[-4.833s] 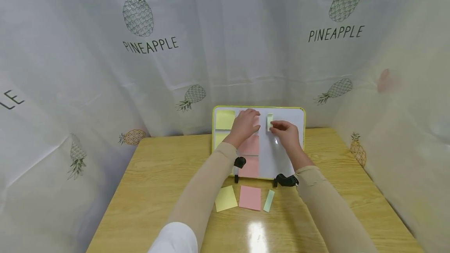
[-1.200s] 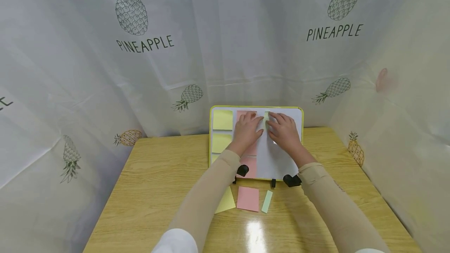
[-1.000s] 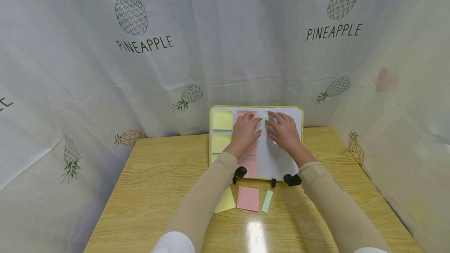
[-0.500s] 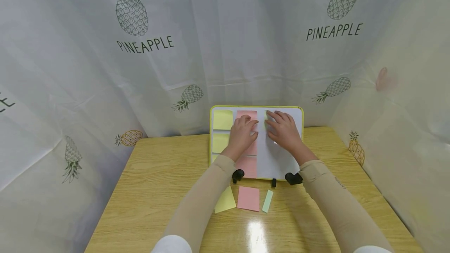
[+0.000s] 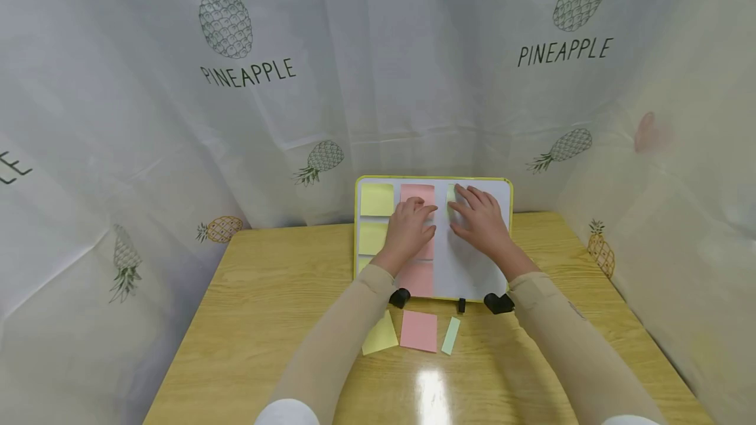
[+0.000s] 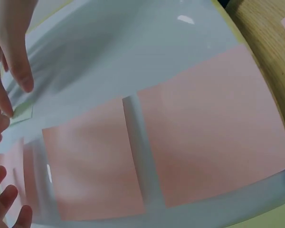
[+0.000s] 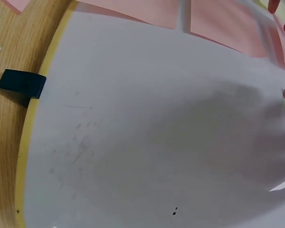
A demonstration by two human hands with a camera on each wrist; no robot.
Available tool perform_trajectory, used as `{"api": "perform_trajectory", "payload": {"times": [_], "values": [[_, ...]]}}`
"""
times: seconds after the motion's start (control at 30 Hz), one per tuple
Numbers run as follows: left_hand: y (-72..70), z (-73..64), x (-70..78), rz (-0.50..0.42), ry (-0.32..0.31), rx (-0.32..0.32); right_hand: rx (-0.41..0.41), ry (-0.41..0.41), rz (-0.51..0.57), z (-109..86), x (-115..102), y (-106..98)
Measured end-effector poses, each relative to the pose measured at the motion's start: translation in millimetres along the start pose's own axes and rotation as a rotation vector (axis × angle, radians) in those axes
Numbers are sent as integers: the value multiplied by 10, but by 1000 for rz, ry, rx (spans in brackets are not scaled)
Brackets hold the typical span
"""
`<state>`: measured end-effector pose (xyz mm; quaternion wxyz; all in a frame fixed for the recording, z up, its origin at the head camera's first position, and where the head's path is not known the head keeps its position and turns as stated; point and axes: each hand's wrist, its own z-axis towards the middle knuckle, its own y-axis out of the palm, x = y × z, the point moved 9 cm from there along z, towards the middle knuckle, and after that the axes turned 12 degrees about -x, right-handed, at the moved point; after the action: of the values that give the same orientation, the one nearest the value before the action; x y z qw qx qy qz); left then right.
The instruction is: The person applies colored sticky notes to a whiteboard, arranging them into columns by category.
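Note:
A whiteboard (image 5: 472, 271) with a yellow frame stands on the table. On its upper right half is a narrow pale green sticky note (image 5: 451, 194), upright and partly covered by my right hand (image 5: 481, 222). The right fingertips rest on this note, fingers spread. My left hand (image 5: 407, 227) hovers before the middle column of pink sticky notes (image 5: 417, 279), fingers loosely bent, holding nothing. In the left wrist view, the green note's lower end (image 6: 23, 113) shows beneath the right fingers, and the top pink note (image 6: 12, 178) lifts at its lower edge.
Yellow sticky notes (image 5: 377, 201) line the board's left side. On the table before it lie a yellow note pad (image 5: 380, 335), a pink note pad (image 5: 419, 331) and a narrow green note pad (image 5: 451, 336). A black foot (image 5: 462, 305) supports the board. A pineapple-print curtain (image 5: 401, 84) hangs behind.
Earlier my right hand pinched the green sticky note at its side; now its fingertips rest over the note on the board. My left hand came near the note, then drew back left and down.

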<state>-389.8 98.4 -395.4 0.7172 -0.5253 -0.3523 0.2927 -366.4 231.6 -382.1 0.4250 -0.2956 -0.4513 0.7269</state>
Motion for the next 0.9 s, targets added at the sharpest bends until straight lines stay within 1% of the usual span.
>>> {"api": "perform_trajectory", "payload": {"times": [0.07,0.2,0.33,0.5,0.63,0.9], "values": [[14,-24,29,9,12,1,-4,5,12,-36,6,8],[68,-83,74,13,20,-17,-18,11,40,-122,-2,31],[169,-143,113,10,28,-53,-22,8,67,-227,-29,56],[293,-224,149,11,52,-59,-23,7,119,-380,-66,100],[368,-311,190,25,80,-71,-4,-5,168,-504,-106,140],[508,-481,240,38,106,-127,43,-45,271,-713,-225,226]]}}
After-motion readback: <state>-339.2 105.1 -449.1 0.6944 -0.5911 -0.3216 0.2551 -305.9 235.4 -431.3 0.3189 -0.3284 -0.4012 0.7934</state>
